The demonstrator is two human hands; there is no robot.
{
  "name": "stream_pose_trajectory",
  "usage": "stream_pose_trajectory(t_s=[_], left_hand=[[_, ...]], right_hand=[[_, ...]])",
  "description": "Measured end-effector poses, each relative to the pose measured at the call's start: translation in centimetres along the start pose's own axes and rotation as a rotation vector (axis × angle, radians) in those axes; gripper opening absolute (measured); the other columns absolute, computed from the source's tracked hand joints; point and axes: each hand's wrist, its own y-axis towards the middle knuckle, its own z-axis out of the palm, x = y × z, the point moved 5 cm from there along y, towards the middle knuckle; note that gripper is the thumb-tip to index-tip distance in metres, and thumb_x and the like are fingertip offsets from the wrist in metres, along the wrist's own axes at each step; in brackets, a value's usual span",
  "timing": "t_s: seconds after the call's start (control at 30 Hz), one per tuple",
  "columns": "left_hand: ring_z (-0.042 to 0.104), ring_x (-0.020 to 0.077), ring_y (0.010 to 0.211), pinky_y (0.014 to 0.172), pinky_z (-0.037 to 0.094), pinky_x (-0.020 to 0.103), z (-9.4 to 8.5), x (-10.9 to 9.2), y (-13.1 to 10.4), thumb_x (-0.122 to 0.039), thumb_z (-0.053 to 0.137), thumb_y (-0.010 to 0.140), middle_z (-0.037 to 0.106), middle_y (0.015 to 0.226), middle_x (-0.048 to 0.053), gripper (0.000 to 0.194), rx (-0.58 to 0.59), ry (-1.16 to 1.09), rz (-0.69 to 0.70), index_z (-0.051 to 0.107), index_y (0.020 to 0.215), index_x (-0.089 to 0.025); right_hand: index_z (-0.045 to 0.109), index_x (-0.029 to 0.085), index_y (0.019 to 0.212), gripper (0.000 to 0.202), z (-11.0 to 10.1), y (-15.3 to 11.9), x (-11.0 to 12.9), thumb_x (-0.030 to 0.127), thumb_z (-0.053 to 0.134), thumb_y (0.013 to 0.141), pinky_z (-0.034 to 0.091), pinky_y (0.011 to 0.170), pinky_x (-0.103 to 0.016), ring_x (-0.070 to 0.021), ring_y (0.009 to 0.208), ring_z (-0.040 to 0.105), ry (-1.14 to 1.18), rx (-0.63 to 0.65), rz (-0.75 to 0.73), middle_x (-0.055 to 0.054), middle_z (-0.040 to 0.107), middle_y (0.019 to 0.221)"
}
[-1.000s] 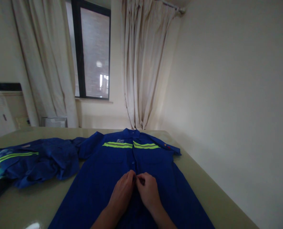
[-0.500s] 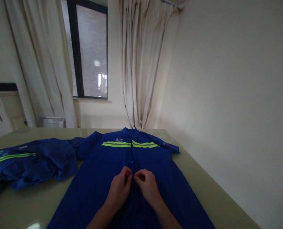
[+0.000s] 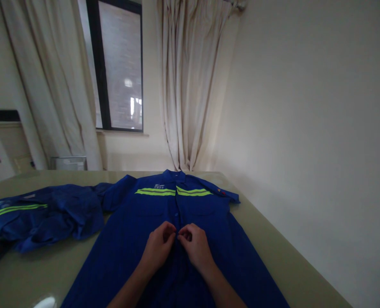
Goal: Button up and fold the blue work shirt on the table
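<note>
One pale green worktop [image 3: 48,269]. One blue shirt [image 3: 177,273], spread on it, collar at the far end. One second blue garment [image 3: 55,214], crumpled, beside the shirt on the person's left. Two hands, left hand [image 3: 159,244] and right hand [image 3: 196,246], close together over the shirt's front opening; fingers narrowed to pinches, contents impossible to tell. One button [image 3: 176,214], just beyond them.

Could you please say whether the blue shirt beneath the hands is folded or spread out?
Spread out: the blue shirt lies flat on the table, sleeves out to either side, collar at the far end.
</note>
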Motion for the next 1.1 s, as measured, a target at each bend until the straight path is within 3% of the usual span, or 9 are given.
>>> stream_pose_trajectory(t_s=[0.13,0.3,0.47,0.83,1.1], left_hand=[[0.072,0.0199,0.081,0.072,0.050,0.028,0.2,-0.1,-0.1,-0.040,0.060,0.086,0.076,0.085,0.002,0.018,0.008,0.026,-0.036,0.064,0.088,-0.023],[0.070,0.0187,0.083,0.075,0.049,0.028,0.7,0.4,0.0,-0.031,0.051,0.090,0.075,0.089,0.001,0.015,0.035,0.082,0.001,0.064,0.092,-0.023],[0.065,0.0228,0.095,0.086,0.045,0.034,0.9,0.2,-0.3,-0.023,0.045,0.092,0.074,0.097,0.004,0.022,0.028,0.326,0.046,0.066,0.096,-0.023],[0.062,0.0221,0.099,0.091,0.044,0.034,1.0,-1.2,-0.8,-0.018,0.045,0.097,0.072,0.103,0.005,0.025,0.077,0.503,0.125,0.069,0.102,-0.023],[0.062,0.0225,0.106,0.091,0.046,0.032,1.2,-2.6,-1.3,-0.013,0.047,0.098,0.072,0.107,0.003,0.026,0.098,0.782,0.144,0.068,0.109,-0.025]], right_hand=[[0.075,0.020,0.079,0.017,0.0,0.0,0.1,0.006,0.065,0.078,0.043,0.066,-0.023,-0.0153,0.072,0.061,-0.069,-0.007,0.002,-0.001,0.065,0.080],[0.074,0.021,0.080,0.011,-0.1,-0.2,0.2,0.011,0.070,0.080,0.045,0.074,-0.024,-0.0163,0.082,0.065,-0.155,0.009,0.038,-0.001,0.065,0.091],[0.072,0.025,0.085,0.013,-0.3,-0.4,0.4,0.013,0.067,0.084,0.043,0.075,-0.025,-0.0161,0.087,0.066,-0.289,0.030,0.016,0.000,0.065,0.098],[0.070,0.022,0.081,0.005,-0.3,0.4,-0.5,0.018,0.068,0.082,0.040,0.070,-0.024,-0.0155,0.085,0.065,-0.227,-0.027,0.117,0.000,0.066,0.093],[0.073,0.022,0.078,0.008,-0.3,0.8,-1.1,0.018,0.067,0.081,0.042,0.069,-0.023,-0.0145,0.081,0.066,-0.168,-0.030,0.122,0.001,0.068,0.090]])
